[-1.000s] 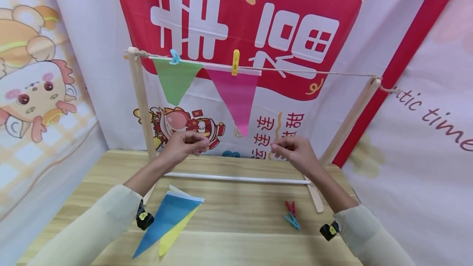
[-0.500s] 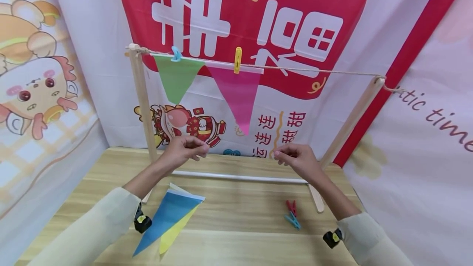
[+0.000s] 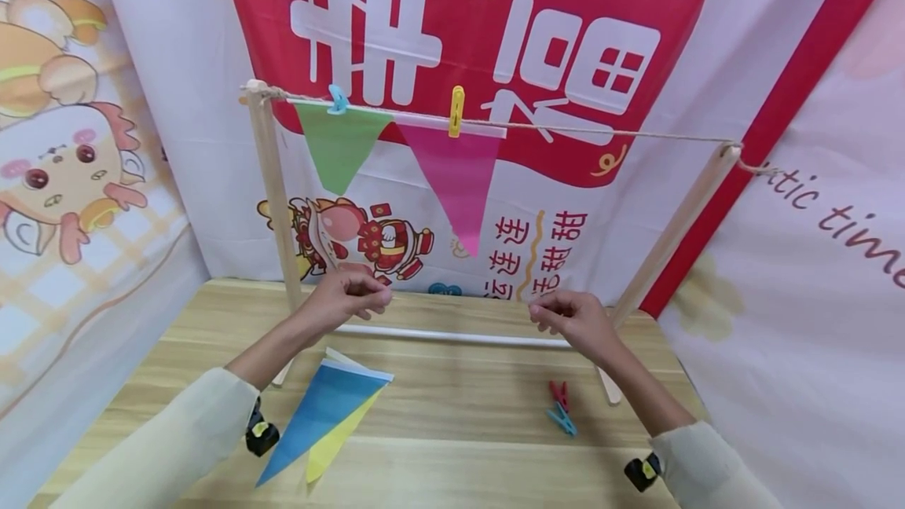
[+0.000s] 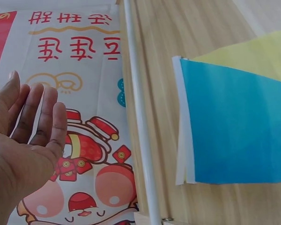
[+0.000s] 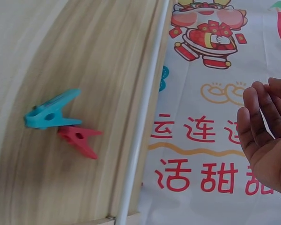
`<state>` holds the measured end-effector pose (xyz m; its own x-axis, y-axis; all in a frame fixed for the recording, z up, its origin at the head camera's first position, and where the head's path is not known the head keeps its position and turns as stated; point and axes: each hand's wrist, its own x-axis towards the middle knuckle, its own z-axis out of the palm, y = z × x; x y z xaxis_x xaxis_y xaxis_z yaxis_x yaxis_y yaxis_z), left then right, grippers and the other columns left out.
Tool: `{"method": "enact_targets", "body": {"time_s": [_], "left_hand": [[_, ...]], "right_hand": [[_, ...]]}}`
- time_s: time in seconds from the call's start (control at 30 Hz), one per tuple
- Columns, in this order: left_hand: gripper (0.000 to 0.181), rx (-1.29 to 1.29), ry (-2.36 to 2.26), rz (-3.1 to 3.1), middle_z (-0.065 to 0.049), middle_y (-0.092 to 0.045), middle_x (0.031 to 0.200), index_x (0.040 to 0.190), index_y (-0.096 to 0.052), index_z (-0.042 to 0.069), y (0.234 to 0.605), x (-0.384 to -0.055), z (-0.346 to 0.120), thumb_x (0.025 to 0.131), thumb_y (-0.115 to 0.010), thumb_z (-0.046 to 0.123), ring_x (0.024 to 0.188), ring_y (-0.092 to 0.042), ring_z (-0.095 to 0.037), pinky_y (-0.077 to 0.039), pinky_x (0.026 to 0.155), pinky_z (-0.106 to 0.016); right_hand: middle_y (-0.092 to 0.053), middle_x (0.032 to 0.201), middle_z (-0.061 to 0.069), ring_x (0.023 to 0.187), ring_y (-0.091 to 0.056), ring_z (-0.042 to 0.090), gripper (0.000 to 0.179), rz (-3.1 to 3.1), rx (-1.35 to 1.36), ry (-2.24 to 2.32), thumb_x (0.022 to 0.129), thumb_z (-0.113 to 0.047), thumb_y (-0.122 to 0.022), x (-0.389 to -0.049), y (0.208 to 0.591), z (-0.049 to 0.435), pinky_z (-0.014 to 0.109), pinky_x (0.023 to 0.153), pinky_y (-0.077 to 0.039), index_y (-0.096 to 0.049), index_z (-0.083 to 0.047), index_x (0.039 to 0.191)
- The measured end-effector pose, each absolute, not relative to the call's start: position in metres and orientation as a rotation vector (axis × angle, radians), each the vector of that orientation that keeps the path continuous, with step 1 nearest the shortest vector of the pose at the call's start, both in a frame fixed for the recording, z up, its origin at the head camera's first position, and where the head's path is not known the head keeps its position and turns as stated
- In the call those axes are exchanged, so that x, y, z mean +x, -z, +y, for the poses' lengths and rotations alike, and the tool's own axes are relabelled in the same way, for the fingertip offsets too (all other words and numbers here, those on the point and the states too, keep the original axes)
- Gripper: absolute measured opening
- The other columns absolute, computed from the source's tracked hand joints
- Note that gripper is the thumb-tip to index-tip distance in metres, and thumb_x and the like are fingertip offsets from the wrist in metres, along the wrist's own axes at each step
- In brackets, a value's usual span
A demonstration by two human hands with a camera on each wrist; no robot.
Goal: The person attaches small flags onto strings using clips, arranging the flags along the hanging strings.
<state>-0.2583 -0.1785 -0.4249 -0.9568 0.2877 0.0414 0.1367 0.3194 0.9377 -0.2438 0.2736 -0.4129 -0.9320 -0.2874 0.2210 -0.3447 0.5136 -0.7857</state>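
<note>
My left hand [image 3: 346, 297] hovers above the table's back left, fingers loosely bent and nothing in them. Opposite it, my right hand [image 3: 576, 320] is also in the air and empty. Behind and above both, a twine line [image 3: 601, 130] carries a green pennant [image 3: 342, 148] under a light blue clothespin [image 3: 338, 100] and a pink pennant [image 3: 456, 179] under a yellow clothespin [image 3: 456, 111]. On the table, a blue pennant [image 4: 234, 126] partly covers a yellow pennant [image 3: 339, 438], below my left hand. Below my right hand lie a red clothespin [image 5: 80, 139] and a blue clothespin [image 5: 49, 115].
Two wooden posts, the left post [image 3: 272, 195] and the right post [image 3: 675, 226], hold up the twine. A white rod [image 3: 452, 335] runs low between them. Printed cloth [image 3: 212, 140] hangs behind and at the sides of the wooden table [image 3: 452, 407].
Both hands have sunk a little and drawn slightly apart, still empty. The head view has shifted slightly. Pennants and clothespins stay where they were.
</note>
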Motion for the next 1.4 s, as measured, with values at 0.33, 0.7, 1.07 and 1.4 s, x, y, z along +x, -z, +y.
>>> {"method": "enact_targets", "body": {"time_s": [0.33, 0.7, 1.07, 1.4], "left_hand": [[0.041, 0.302, -1.661, 2.451, -0.017, -0.083, 0.114, 0.126, -0.081, 0.004, 0.436, -0.255, -0.184, 0.107, -0.081, 0.041, 0.102, -0.08, -0.023, -0.07, 0.092, -0.04], [0.04, 0.293, -1.584, 2.49, -0.017, -0.083, 0.114, 0.129, -0.08, 0.003, 0.448, -0.25, -0.189, 0.108, -0.08, 0.036, 0.105, -0.079, -0.028, -0.071, 0.092, -0.044], [0.029, 0.294, -1.547, 2.463, -0.011, -0.082, 0.113, 0.124, -0.082, 0.007, 0.46, -0.249, -0.196, 0.108, -0.081, 0.031, 0.104, -0.074, -0.029, -0.068, 0.088, -0.038], [0.022, 0.268, -1.436, 2.525, -0.006, -0.081, 0.112, 0.119, -0.085, 0.012, 0.48, -0.246, -0.199, 0.107, -0.082, 0.03, 0.1, -0.069, -0.026, -0.064, 0.091, -0.041]], "right_hand": [[-0.082, 0.095, 0.019, 0.082, -0.077, 0.016, 0.015, -2.692, 0.585, -1.448, 0.108, -0.019, -0.079, -0.24, 0.427, 0.282, 0.034, 0.073, -0.068, -0.085, -0.005, 0.11], [-0.082, 0.095, 0.012, 0.085, -0.078, 0.028, 0.021, -2.819, 0.499, -1.408, 0.109, -0.026, -0.079, -0.231, 0.439, 0.288, 0.026, 0.069, -0.062, -0.085, -0.007, 0.112], [-0.082, 0.1, 0.019, 0.083, -0.078, 0.024, 0.022, -2.888, 0.489, -1.39, 0.108, -0.025, -0.08, -0.224, 0.453, 0.295, 0.027, 0.066, -0.062, -0.085, -0.004, 0.114], [-0.08, 0.089, 0.013, 0.077, -0.068, 0.01, 0.016, -2.953, 0.634, -1.251, 0.106, -0.026, -0.082, -0.217, 0.463, 0.304, 0.022, 0.065, -0.055, -0.085, -0.01, 0.107]]}}
